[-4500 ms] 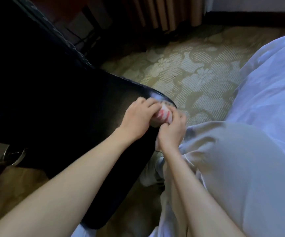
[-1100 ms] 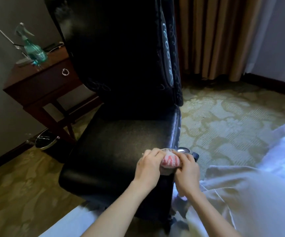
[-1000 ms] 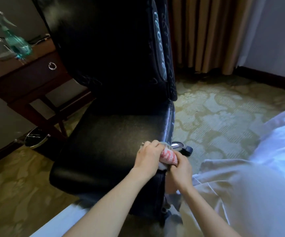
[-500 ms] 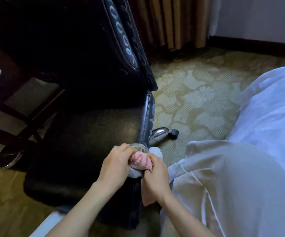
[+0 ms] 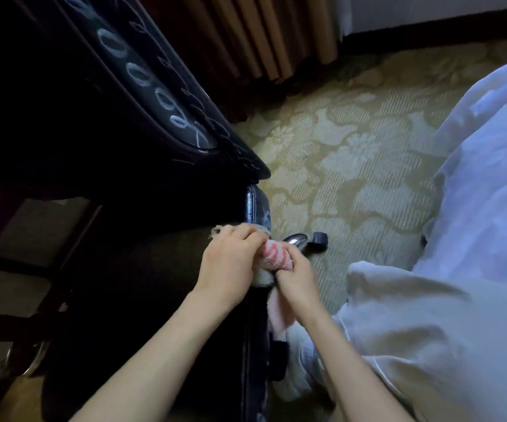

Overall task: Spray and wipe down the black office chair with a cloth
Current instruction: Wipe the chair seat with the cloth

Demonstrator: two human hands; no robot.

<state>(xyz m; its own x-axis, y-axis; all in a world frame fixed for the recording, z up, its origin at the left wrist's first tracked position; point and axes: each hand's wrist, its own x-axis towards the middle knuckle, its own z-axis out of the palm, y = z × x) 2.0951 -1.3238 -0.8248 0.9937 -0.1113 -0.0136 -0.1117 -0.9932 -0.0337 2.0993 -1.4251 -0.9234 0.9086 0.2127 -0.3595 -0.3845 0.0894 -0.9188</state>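
Both hands are seen closed on one pink-and-white striped terry cloth (image 5: 276, 257), bunched between them at the right-hand edge of the seat of the black leather-look office chair (image 5: 142, 269).

- Left hand (image 5: 230, 263): fingers curled over the top of the cloth, palm over the seat surface. It lies on the seat side and is the nearer hand to the unwiped seat.
- Right hand (image 5: 294, 278): curled around the cloth from the outer side, just off the seat's edge; a loose tail of cloth hangs below it against the seat's side panel.
- Key relation: the seat edge runs away from the hands, up toward the backrest and down toward the wearer. The cloth's long axis is laid across that edge, one end on top of the seat, one end down the side. The wide, dark seat surface lies to the left of both hands; a stroke along the edge or leftward over the seat is judged the likely next pass.
- A chromed base leg with a black caster (image 5: 320, 239) is noted just beyond the right hand, on the patterned green carpet (image 5: 352, 166).
- A white bed sheet (image 5: 474, 239) lies to the right of the right hand.

Change from half a second before: the grip of both hands is unchanged, and the cloth is held at the same stretch of edge. The view has dropped and closed in, so the backrest's embroidered side now fills the upper left.
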